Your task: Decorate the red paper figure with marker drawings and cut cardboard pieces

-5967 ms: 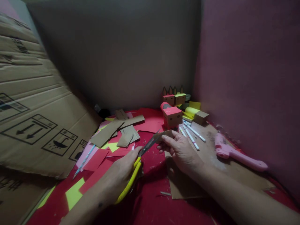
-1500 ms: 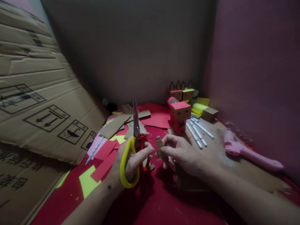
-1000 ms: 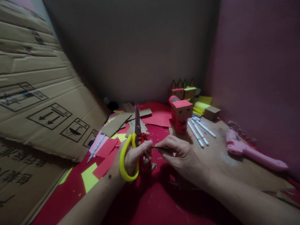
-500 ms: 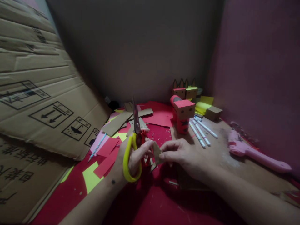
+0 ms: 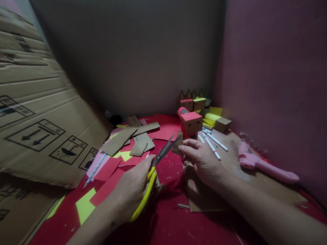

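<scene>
My left hand (image 5: 136, 189) is closed on yellow-handled scissors (image 5: 147, 194); most of its fingers are hidden behind the handle. The blades are parted slightly and point up and to the right. Their tips reach the left side of a small cardboard piece (image 5: 177, 143), which my right hand (image 5: 201, 158) pinches between thumb and fingers. Whether the blades touch the piece I cannot tell. Behind it stands a red figure with a cardboard box head (image 5: 193, 126). Below my hands a larger flat cardboard sheet (image 5: 204, 194) lies on the red surface.
Cardboard strips (image 5: 120, 141) and red paper pieces (image 5: 108, 170) lie to the left, beside a large printed carton (image 5: 48, 112). On the right are white markers (image 5: 213, 146) and a pink glue gun (image 5: 265, 166). Smaller box heads with pointed ears (image 5: 192, 103) stand at the back.
The scissors have swung from upright to pointing up and right, their blades now parted. My right hand has raised the cardboard piece toward the tips. The view has shifted slightly right.
</scene>
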Demonstrator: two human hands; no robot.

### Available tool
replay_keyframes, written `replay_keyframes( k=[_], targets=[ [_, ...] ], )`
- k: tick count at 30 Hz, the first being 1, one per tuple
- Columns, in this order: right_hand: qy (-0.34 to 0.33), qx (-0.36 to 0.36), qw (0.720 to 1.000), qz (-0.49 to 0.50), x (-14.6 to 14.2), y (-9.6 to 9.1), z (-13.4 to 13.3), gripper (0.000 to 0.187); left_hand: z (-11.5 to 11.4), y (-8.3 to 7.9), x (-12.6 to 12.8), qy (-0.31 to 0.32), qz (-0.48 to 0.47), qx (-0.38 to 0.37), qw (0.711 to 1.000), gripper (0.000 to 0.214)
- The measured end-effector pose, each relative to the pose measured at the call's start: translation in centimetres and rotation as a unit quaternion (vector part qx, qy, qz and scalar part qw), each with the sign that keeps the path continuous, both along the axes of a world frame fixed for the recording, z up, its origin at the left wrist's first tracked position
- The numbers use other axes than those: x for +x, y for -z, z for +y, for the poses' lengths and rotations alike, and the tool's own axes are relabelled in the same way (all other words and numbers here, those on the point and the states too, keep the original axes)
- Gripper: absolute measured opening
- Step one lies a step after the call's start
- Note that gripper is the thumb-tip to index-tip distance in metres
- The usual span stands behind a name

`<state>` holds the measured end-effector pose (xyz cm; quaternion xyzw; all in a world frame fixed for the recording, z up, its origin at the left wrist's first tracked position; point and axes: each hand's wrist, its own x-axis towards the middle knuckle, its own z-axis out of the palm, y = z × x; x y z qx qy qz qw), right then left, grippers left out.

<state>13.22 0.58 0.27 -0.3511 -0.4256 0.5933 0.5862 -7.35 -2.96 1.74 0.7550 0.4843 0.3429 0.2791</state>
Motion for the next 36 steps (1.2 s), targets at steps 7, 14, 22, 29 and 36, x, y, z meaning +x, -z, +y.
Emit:
replay_keyframes(
  k=[7,14,22,29,36],
  targets=[
    [-0.024,0.002,1.000,-0.010,-0.2,0.1,-0.2,0.013,-0.4,-0.2,0.5,0.013,0.213,0.002,0.977,0.024],
    [-0.060,-0.024,0.998,0.027,-0.7,0.0,-0.7,0.013,-0.4,0.2,0.6,0.001,0.155,0.012,0.988,0.018],
    [-0.042,-0.001,0.999,0.032,-0.7,0.4,-0.3,0.011,-0.3,0.5,0.7,-0.010,0.148,0.027,0.989,0.014],
    [-0.049,-0.003,0.998,0.029,-0.8,0.5,-0.4,0.009,-0.1,1.4,0.1,0.008,0.255,0.048,0.966,0.016],
    [-0.056,0.002,0.998,0.033,-0.7,0.6,-0.4,0.005,-0.2,1.3,-0.1,0.013,0.306,0.069,0.950,0.012]
  ],
)
